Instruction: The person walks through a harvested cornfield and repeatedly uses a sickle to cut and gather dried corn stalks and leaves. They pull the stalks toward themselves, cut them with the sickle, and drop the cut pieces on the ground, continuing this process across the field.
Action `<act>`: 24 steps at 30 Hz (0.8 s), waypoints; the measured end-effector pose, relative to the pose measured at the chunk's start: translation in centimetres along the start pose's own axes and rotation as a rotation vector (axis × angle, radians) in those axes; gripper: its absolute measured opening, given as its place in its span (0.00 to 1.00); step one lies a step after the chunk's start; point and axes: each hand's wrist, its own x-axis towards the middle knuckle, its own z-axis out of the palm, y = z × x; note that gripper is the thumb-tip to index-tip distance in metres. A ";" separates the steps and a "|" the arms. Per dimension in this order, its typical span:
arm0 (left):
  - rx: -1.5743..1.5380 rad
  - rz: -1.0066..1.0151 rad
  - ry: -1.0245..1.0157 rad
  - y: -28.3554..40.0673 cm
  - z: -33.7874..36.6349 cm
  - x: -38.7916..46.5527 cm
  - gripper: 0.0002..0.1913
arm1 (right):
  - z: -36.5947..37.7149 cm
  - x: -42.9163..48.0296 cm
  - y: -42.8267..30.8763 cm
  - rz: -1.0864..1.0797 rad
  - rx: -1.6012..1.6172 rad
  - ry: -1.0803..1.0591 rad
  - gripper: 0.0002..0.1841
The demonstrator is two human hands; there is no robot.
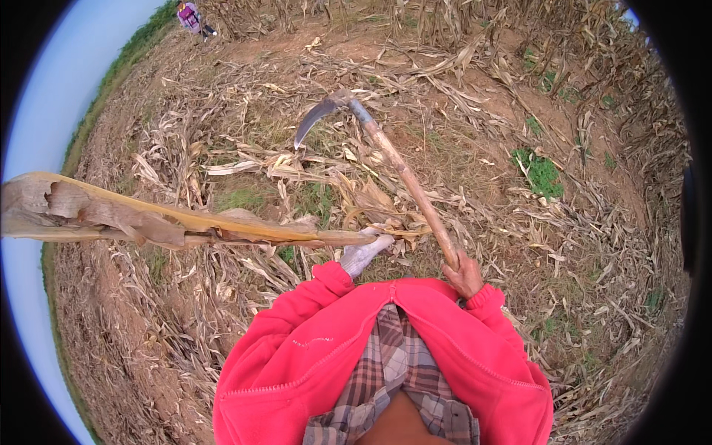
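Note:
My left hand [364,253], in a pale glove, is closed around a dry maize stalk [256,232] in front of my chest. The stalk, with withered brown and yellow leaves on it, stretches to the left edge of the view. My bare right hand [466,275] grips the lower end of the wooden handle of a sickle [414,186]. The sickle's curved metal blade [315,119] points left and down, over the ground beyond the stalk.
Cut dry maize stalks and leaves [245,161] litter the reddish soil. Standing dry maize [450,19] lines the far side. A green weed clump [538,173] grows at right. Another person [190,18] with a purple backpack is far off at upper left.

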 end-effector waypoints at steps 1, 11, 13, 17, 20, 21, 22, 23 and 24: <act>-0.041 -0.058 -0.021 -0.1 0.1 -0.1 0.22 | 0.1 0.4 -0.1 -0.093 0.025 0.034 0.14; 0.068 0.010 -0.113 -5.4 -0.7 -1.4 0.20 | 2.5 -0.8 11.1 0.245 0.055 -0.049 0.10; -0.088 0.016 -0.137 -6.7 -0.8 -1.5 0.20 | 4.1 -2.5 19.5 0.320 -0.197 -0.101 0.10; -0.132 -0.148 -0.065 -7.5 -0.9 -2.1 0.19 | 9.0 -6.0 34.7 0.219 -0.428 -0.106 0.09; -0.307 -0.127 -0.028 -6.2 -0.9 -1.8 0.18 | 8.3 -7.2 36.3 0.335 -0.319 -0.082 0.09; -0.296 -0.164 -0.018 -5.6 -1.0 -1.5 0.19 | 7.6 -7.2 34.8 0.400 -0.229 -0.086 0.09; -0.092 -0.069 0.044 -4.9 -0.9 -1.0 0.25 | 6.4 -6.8 32.4 0.476 -0.109 -0.090 0.09; -0.092 -0.087 0.020 -4.2 -1.1 -0.4 0.25 | 5.3 -6.4 29.5 0.517 -0.017 -0.089 0.10; -0.104 -0.123 0.025 -3.6 -1.0 0.2 0.25 | 4.2 -5.9 26.5 0.540 0.053 -0.083 0.10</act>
